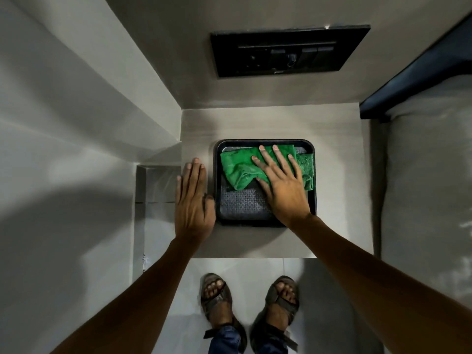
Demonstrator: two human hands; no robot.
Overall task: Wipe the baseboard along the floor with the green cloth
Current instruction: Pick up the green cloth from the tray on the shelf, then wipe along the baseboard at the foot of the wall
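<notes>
Where it lies traywise, green cloth (pixel 240 166) under flat right hand (pixel 279 183).

We reach both bare arms forward and down, forearms angling in from the lower corners of the view. Our left hand (pixel 193 200) lies flat, palm down, fingers straight and pressed together, thumb tucked along its inner side. Our right hand (pixel 279 182) is also palm down and flat, but its fingers (pixel 265 158) are spread apart and point up and slightly left. Neither hand is curled around anything. Our two sandalled feet (pixel 249 302) stand side by side below.
</notes>
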